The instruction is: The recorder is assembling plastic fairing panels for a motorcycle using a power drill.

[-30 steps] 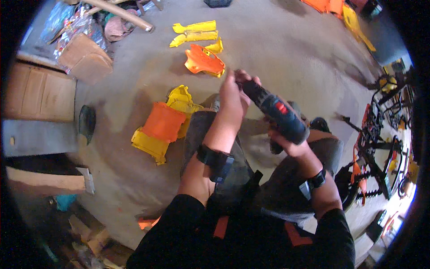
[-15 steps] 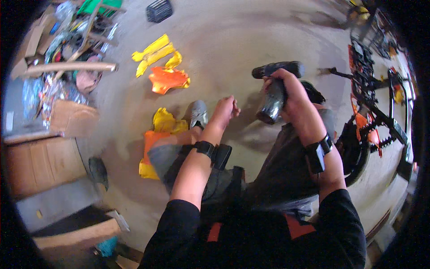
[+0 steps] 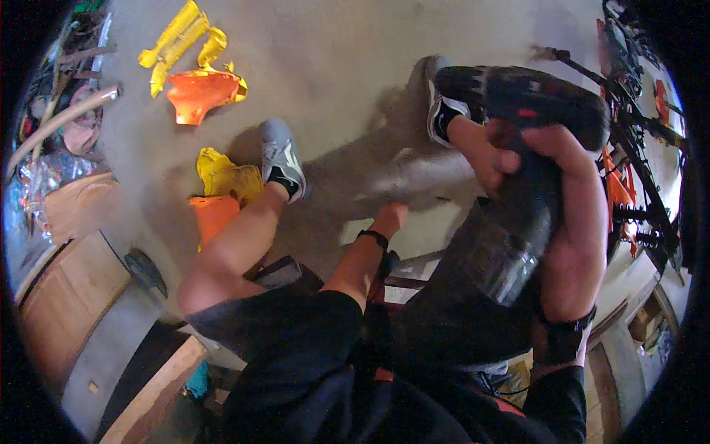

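Observation:
My right hand (image 3: 566, 152) is wrapped round the handle of a black cordless drill (image 3: 547, 100), raised close in front of me. The drill's nose points left, and a small red part shows on its side. Shiny clear tape seems to cover the lower end of its handle. My left hand (image 3: 394, 216) is low between my legs, its fingers curled in. Whether anything is pinched in them I cannot make out. A black strap circles my left wrist. My grey left shoe (image 3: 279, 155) and dark right shoe (image 3: 444, 111) rest on the floor.
Yellow plastic panels (image 3: 177, 44) and an orange panel (image 3: 200, 95) lie ahead on the left. More yellow (image 3: 222, 174) and orange pieces (image 3: 213, 216) sit by my left leg. Clutter and cardboard (image 3: 78, 207) line the left; a dark vehicle frame (image 3: 651, 148) stands right.
The drill has come up closer and to the right in my right hand. My left hand has dropped lower between my legs. The view has shifted, and my legs are further apart.

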`<action>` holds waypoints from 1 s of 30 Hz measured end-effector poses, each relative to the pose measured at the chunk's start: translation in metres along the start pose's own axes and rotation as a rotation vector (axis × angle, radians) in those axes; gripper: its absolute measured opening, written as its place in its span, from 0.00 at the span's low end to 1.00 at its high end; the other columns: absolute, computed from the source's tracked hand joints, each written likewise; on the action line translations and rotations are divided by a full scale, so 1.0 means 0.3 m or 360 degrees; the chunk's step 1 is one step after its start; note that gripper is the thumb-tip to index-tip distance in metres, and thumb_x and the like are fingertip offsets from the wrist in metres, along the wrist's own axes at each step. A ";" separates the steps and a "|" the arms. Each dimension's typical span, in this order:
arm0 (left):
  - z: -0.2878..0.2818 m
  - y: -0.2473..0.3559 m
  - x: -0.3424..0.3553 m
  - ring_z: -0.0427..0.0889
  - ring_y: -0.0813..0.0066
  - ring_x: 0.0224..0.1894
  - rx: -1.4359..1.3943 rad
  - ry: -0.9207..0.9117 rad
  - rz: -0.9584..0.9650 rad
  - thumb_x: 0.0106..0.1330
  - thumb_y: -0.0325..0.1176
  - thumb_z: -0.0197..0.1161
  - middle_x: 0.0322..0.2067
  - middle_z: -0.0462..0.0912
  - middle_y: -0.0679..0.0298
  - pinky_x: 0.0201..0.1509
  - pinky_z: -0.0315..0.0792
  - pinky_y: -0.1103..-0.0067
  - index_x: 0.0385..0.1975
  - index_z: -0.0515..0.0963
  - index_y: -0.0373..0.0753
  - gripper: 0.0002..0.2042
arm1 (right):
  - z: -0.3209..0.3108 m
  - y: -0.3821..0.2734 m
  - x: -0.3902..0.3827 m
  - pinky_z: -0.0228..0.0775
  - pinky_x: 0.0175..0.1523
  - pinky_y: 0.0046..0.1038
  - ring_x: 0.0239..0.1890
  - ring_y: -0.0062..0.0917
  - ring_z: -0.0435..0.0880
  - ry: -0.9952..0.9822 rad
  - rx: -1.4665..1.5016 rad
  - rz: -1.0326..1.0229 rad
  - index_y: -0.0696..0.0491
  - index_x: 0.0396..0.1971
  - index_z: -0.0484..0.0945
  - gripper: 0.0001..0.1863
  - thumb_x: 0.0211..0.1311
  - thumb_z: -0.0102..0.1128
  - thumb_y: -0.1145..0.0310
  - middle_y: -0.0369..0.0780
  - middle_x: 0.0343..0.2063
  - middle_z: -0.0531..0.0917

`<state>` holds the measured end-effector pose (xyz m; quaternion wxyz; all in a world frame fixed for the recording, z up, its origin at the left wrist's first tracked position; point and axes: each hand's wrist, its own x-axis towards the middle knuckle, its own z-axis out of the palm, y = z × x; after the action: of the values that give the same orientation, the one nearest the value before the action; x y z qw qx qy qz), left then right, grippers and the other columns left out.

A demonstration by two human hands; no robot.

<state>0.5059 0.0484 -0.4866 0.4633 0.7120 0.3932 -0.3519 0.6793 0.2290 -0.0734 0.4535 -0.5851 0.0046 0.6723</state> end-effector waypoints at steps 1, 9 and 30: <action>0.077 -0.034 -0.010 0.80 0.52 0.48 -0.0042 0.0161 0.0000 0.61 0.31 0.52 0.44 0.81 0.51 0.49 0.76 0.62 0.49 0.74 0.33 0.17 | 0.030 0.011 -0.001 0.64 0.32 0.19 0.25 0.20 0.71 0.0080 -0.0045 -0.0019 0.64 0.39 0.71 0.16 0.55 0.54 0.67 0.39 0.23 0.74; 0.275 -0.062 0.001 0.83 0.54 0.41 0.0004 0.0196 0.0195 0.60 0.27 0.52 0.38 0.83 0.51 0.43 0.78 0.64 0.45 0.75 0.34 0.13 | 0.081 0.078 0.039 0.72 0.28 0.24 0.23 0.24 0.75 0.0360 -0.0046 -0.0227 0.64 0.45 0.70 0.20 0.51 0.54 0.72 0.46 0.32 0.79; 0.115 0.150 0.191 0.72 0.59 0.52 0.0240 0.0944 0.0563 0.60 0.35 0.54 0.42 0.77 0.60 0.55 0.67 0.63 0.40 0.77 0.41 0.11 | 0.030 0.061 0.082 0.73 0.26 0.28 0.20 0.26 0.74 0.0348 -0.0318 0.0064 0.66 0.48 0.68 0.25 0.49 0.55 0.70 0.52 0.35 0.78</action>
<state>0.5664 0.0176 -0.5299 0.3288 0.8726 0.3541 -0.0721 0.6633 0.2380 -0.0998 0.3763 -0.6968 -0.0012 0.6106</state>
